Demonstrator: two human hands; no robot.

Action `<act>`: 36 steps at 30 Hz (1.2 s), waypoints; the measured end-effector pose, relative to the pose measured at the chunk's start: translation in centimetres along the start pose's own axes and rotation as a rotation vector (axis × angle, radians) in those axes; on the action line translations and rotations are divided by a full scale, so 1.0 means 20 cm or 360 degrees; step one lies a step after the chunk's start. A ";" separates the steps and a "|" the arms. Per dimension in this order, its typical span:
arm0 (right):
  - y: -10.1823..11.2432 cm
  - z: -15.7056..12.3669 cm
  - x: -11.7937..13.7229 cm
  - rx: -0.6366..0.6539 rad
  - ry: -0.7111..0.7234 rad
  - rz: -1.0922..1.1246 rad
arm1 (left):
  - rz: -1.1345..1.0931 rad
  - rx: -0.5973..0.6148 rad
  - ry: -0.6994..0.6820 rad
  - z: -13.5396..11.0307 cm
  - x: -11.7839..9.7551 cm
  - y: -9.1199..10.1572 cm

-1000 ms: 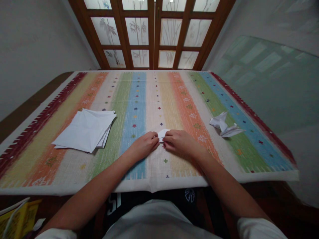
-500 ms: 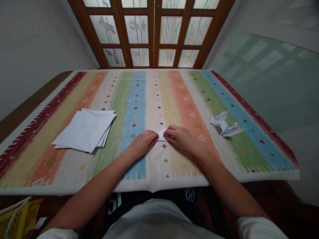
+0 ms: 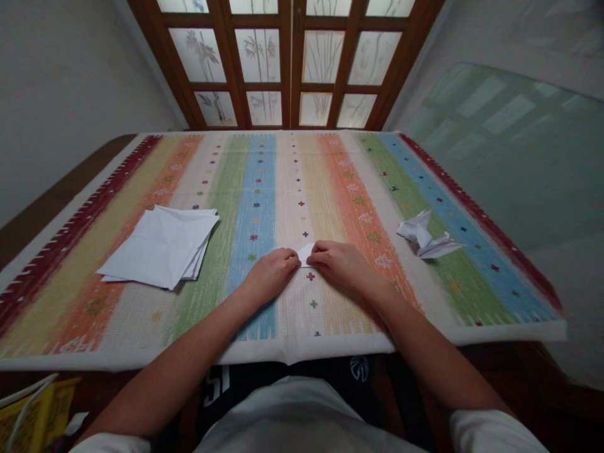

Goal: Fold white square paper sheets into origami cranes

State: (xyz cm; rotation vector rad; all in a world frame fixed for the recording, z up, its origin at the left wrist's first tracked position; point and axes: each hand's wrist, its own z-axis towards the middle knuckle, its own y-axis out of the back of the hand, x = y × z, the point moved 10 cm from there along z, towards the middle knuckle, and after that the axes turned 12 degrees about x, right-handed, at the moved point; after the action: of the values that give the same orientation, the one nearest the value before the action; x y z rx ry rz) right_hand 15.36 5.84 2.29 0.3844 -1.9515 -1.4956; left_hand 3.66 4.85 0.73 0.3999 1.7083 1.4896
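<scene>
A small folded sheet of white paper lies on the striped tablecloth, close to the middle of the near side. My left hand pinches its left edge, fingers closed. At the opposite edge, my right hand grips it between thumb and curled fingers. Only a narrow white piece shows between the two hands; the rest is hidden under the fingers.
To the left lies a stack of white paper sheets. A folded white paper crane rests at the right. The striped tablecloth covers the table. Below the table at left stands a yellow basket.
My fingers have shifted slightly along the folded paper, and a little more of it shows between them. The stack and the crane have not moved.
</scene>
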 end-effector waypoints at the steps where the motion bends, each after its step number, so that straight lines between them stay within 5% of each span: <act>1: 0.00 0.00 0.01 0.0010 0.0011 -0.0008 | 0.0008 -0.0004 0.0002 0.00 0.00 0.00; 14: -0.01 -0.01 0.01 0.0032 0.0101 0.0205 | 0.0238 0.0070 -0.0129 0.00 -0.04 0.01; 30: 0.00 -0.03 -0.01 0.0088 0.0092 0.0143 | -0.0232 0.0143 -0.0228 -0.01 0.06 0.04; 36: 0.03 0.01 -0.06 -0.0134 -0.0128 0.0140 | -0.0216 0.0158 -0.0223 -0.02 0.03 0.06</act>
State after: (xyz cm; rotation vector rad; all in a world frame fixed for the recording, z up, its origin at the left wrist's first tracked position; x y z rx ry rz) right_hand 16.35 6.90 2.52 0.2023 -1.9336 -1.5520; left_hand 2.76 5.34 1.60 0.4219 1.6684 1.2539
